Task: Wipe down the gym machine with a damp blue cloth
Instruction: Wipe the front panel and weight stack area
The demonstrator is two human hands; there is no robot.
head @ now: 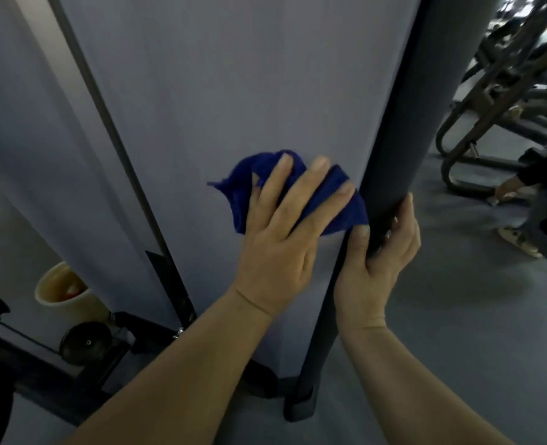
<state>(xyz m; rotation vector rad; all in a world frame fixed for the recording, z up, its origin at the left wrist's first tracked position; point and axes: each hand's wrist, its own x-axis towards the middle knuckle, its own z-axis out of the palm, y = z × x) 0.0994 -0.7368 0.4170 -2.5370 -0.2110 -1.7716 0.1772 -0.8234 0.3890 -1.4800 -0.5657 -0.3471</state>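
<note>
A tall pale grey panel (220,101) of the gym machine fills the middle of the view, with a dark upright post (403,117) along its right edge. My left hand (285,232) presses a crumpled blue cloth (336,203) flat against the panel, fingers spread and straight over it. My right hand (384,252) grips the dark post just to the right of the cloth, thumb on the near side and fingers wrapped behind.
A cream bucket (70,293) and a black weight plate (84,345) sit low on the left by the machine's black base frame (156,332). On the right, a crouching person (541,200) works beside other dark gym machines (490,101). Grey floor (458,316) spreads to the right.
</note>
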